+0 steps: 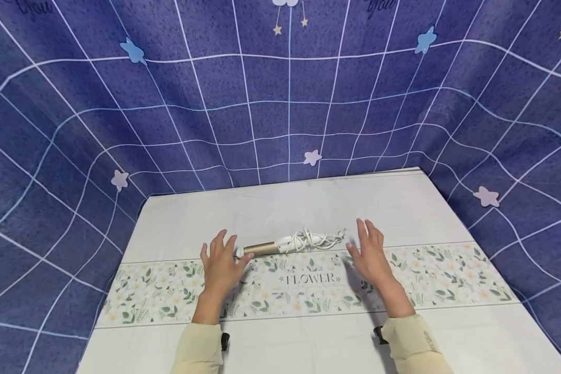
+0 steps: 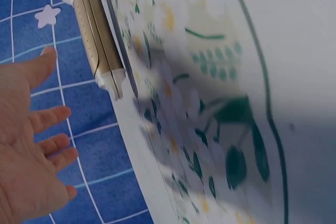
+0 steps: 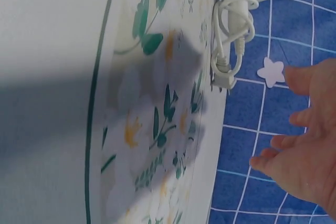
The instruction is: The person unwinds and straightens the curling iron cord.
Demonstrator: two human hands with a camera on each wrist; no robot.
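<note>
A curling iron (image 1: 262,249) with a gold barrel and white handle lies crosswise on the table. Its white power cord (image 1: 308,240) is wound round the handle, the plug toward the right. My left hand (image 1: 222,265) hovers by the barrel's white tip, fingers spread and holding nothing. In the left wrist view a gap shows between that thumb and the gold barrel (image 2: 97,30). Beyond the plug (image 3: 224,78), my right hand (image 1: 371,257) is held in the air with its fingers extended, apart from the cord.
The white table cover (image 1: 280,208) carries a printed floral band with the word FLOWER. Behind the table and at both sides hangs a blue curtain (image 1: 271,119) with white grid lines and stars. Dark straps show at both cuffs.
</note>
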